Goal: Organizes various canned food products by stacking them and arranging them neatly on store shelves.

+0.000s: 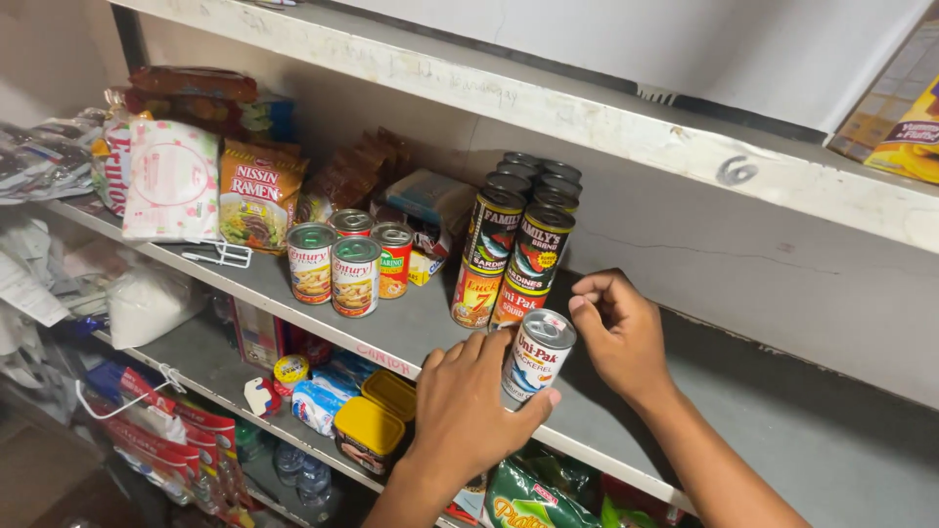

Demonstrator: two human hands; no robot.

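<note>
Can [537,354] stands tilted on the shelf [411,328], gripped between my left hand [467,411] and right hand [618,332]; I have both grips closed on it. Just behind my grip stand stacked tins [514,254]; further left, four short cans [342,264].

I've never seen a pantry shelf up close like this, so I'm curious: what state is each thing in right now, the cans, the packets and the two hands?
White can: upright, lid sealed, on the shelf.
Left hand: fingers and thumb around the white can.
Right hand: curled beside the can's top, whether it touches cannot be told.
Stacked tall cans: upright, two high.
Short cans: upright, sealed.
Noodle packet: closed, leaning.
</note>
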